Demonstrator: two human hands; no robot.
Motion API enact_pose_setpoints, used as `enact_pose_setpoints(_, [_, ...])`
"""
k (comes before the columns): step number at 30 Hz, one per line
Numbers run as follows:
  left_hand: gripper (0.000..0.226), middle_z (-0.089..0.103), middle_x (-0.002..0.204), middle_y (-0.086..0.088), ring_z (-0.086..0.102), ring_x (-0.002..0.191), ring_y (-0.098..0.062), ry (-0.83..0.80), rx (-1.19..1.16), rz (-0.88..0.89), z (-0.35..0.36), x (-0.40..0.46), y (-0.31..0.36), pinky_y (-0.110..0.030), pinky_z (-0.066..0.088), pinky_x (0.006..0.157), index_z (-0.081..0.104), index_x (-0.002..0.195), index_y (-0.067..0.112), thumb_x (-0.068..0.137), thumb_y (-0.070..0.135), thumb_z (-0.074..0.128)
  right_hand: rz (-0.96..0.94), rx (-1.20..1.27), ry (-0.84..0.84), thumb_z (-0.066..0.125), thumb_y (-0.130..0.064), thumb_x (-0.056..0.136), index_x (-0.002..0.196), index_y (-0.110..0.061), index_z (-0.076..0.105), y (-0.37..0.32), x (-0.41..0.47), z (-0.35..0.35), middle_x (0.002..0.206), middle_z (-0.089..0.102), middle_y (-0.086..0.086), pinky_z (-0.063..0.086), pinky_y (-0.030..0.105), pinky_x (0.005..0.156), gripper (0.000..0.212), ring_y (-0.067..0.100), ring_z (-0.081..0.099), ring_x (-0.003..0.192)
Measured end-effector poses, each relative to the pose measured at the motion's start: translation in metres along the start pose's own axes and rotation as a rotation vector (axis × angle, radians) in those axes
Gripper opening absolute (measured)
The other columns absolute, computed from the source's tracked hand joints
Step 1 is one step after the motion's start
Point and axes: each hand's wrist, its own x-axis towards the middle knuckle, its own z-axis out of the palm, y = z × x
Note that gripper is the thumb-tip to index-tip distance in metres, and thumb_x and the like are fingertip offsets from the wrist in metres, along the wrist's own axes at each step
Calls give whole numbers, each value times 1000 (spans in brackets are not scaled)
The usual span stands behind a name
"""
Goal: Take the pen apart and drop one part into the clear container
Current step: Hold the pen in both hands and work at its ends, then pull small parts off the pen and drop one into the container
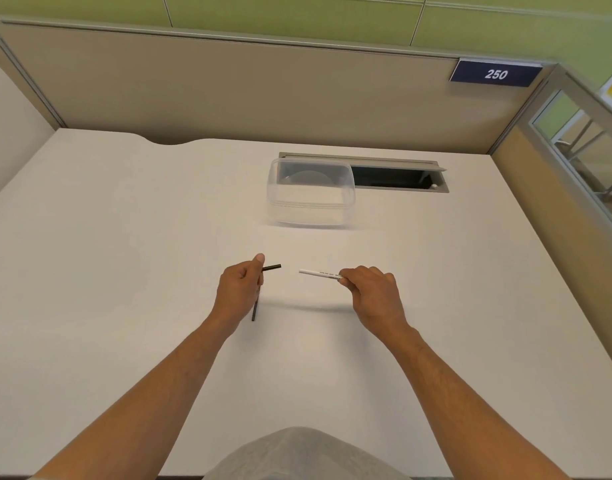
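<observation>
The pen is in two pieces, held apart over the white desk (pixel 124 271). My left hand (pixel 240 289) pinches a short black cap (pixel 272 267) between thumb and fingers. My right hand (pixel 370 292) grips a white pen barrel (pixel 320 274), its free end pointing left toward the cap, with a small gap between them. A thin dark stick (pixel 255 310) shows just below my left hand; whether it is held or lies on the desk is unclear. A clear plastic container (pixel 311 192) stands open further back, in the middle of the desk.
A recessed cable slot (pixel 394 178) with a raised metal flap sits behind and to the right of the container. Beige partition walls (pixel 228 91) close off the back and right side. A blue sign reading 250 (pixel 494 73) hangs at the right corner.
</observation>
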Motion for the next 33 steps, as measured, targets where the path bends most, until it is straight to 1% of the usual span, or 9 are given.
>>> enact_pose_setpoints(2, [48,50,49,4,45,48,-15,1,-44,-6,-2,2,-2,-30,38,53,57,57,17,91,51,55,13,13,-5,47,-25,97,100,-23,64,0,0,3,86,66,-4,31,37,67,17,23,50,76])
enact_pose_setpoints(4, [38,57,55,5,51,52,-12,33,-90,-8,-2,4,-4,-27,41,56,64,66,14,91,43,61,17,21,-13,47,-24,97,100,-23,64,0,0,6,86,66,-5,33,37,67,17,22,50,75])
enact_pose_setpoints(9, [19,66,62,7,56,56,0,216,-16,4,-6,13,-12,-22,43,61,68,72,22,88,33,67,35,16,-32,47,-25,97,99,-24,64,0,3,14,86,66,-5,32,36,67,17,23,51,75])
enact_pose_setpoints(12, [11,70,69,6,63,63,-2,298,16,8,-7,18,-17,-25,48,66,71,78,25,87,30,68,43,11,-42,47,-25,97,99,-25,64,-1,2,19,86,67,-5,30,34,67,17,22,51,76])
enact_pose_setpoints(16, [7,74,74,3,71,66,-13,259,-5,-32,-5,30,-22,-25,54,69,72,83,24,86,19,69,63,21,-57,46,-25,98,100,-25,64,-1,1,27,87,67,-6,26,33,67,18,21,50,76])
enact_pose_setpoints(19, [8,74,78,0,72,73,-18,272,96,-57,-1,41,-25,-31,56,73,71,90,17,84,13,66,76,29,-66,45,-25,98,99,-25,64,-2,4,29,87,66,-5,29,34,68,19,22,50,76])
enact_pose_setpoints(22, [7,71,79,0,66,75,-18,300,249,-5,3,51,-28,-27,50,69,70,90,13,85,13,64,86,32,-64,45,-25,98,100,-24,64,-2,9,32,87,67,-5,32,36,69,19,23,51,77])
enact_pose_setpoints(25, [5,68,79,0,61,72,-17,271,346,50,6,58,-33,-24,42,66,65,87,10,87,15,64,94,32,-73,46,-25,98,100,-24,65,-2,13,35,87,67,-4,33,37,69,19,24,52,77])
enact_pose_setpoints(33, [12,62,78,-6,58,73,-26,179,486,117,11,69,-44,-39,49,68,57,80,9,85,13,67,115,43,-91,46,-24,97,102,-25,64,4,15,42,89,67,-5,29,34,68,19,23,51,79])
